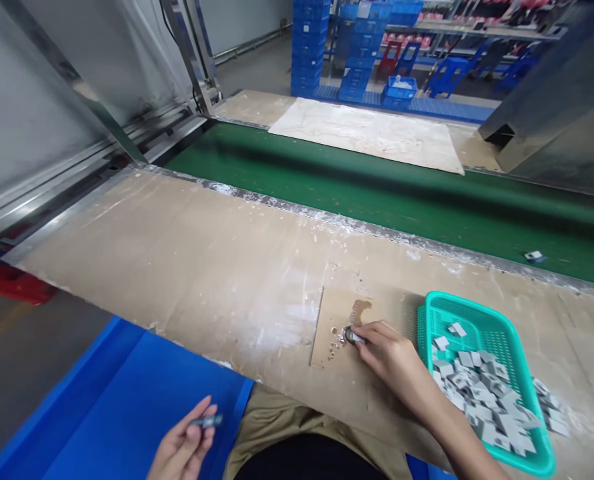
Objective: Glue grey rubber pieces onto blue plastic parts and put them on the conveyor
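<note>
My right hand [389,353] pinches a small part with a grey face and a dark rim [355,337]. It is held low over a square piece of cardboard [331,307], beside clear, wet-looking drops [334,347] and a brown wet patch [361,310]. Whether the part touches the cardboard I cannot tell. Lower down, in front of the table edge, my left hand [184,443] closes its thumb and fingers on a short dark bluish-grey piece [207,421], slightly blurred. To the right of my right hand stands a teal basket [514,333] holding many small grey blocks [477,390].
More grey blocks [551,407] lie right of the basket. A green conveyor belt [317,173] runs behind the worktable [201,247], carrying one small part [533,256]. A pale board [367,133] overlaps its far edge. A blue bin [141,407] sits at lower left.
</note>
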Available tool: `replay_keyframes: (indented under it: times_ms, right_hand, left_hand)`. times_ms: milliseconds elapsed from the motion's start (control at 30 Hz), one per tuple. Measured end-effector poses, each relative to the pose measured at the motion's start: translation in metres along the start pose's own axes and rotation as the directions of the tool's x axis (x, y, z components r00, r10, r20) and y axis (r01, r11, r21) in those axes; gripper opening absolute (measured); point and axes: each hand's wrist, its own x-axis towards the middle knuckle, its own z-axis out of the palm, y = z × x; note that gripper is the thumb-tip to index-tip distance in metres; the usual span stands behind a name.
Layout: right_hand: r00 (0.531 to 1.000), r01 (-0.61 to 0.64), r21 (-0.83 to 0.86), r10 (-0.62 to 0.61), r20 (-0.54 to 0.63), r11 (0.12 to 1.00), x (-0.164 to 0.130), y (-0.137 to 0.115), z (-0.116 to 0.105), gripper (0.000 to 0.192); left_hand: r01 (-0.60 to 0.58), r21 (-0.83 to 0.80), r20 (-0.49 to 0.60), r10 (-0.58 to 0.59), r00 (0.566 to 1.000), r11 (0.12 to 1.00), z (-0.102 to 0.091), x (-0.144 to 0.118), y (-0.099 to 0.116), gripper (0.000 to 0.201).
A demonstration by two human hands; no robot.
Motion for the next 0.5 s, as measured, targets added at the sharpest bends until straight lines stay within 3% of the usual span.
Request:
replay_keyframes:
  times_ms: [100, 167, 267, 367, 433, 500]
  right_hand:
    - [0.994, -0.089, 0.072, 0.093, -0.049, 0.993, -0.001, -0.007, -0.006, 0.021]
    - [0.974, -0.187, 0.216, 0.209, -0.084, 0.958, -0.003, -0.013, -0.011, 0.021]
    - [0.929, -0.296, 0.502, 0.367, -0.045, 0.812, -0.006, -0.021, -0.017, 0.024]
    - [0.906, -0.33, 0.63, 0.423, 0.002, 0.703, -0.011, -0.029, -0.018, 0.024]
    - [0.912, -0.301, 0.623, 0.408, -0.031, 0.722, -0.015, -0.037, -0.018, 0.02]
    - [0.935, -0.229, 0.557, 0.34, -0.103, 0.798, -0.018, -0.046, -0.018, 0.015]
  left_hand:
    - [-0.053, -0.065, 0.169, 0.063, 0.984, 0.997, 0.048, -0.012, -0.002, 0.039]
    - [-0.118, -0.07, 0.294, 0.134, 0.947, 0.991, 0.076, -0.014, -0.006, 0.037]
    - [-0.254, -0.041, 0.419, 0.248, 0.873, 0.966, 0.111, -0.011, -0.013, 0.037]
    - [-0.359, -0.003, 0.519, 0.308, 0.797, 0.933, 0.136, -0.009, -0.017, 0.024]
    - [-0.419, 0.028, 0.577, 0.328, 0.748, 0.908, 0.149, -0.011, -0.018, 0.017]
    - [-0.44, 0.055, 0.617, 0.317, 0.721, 0.896, 0.158, -0.016, -0.018, 0.016]
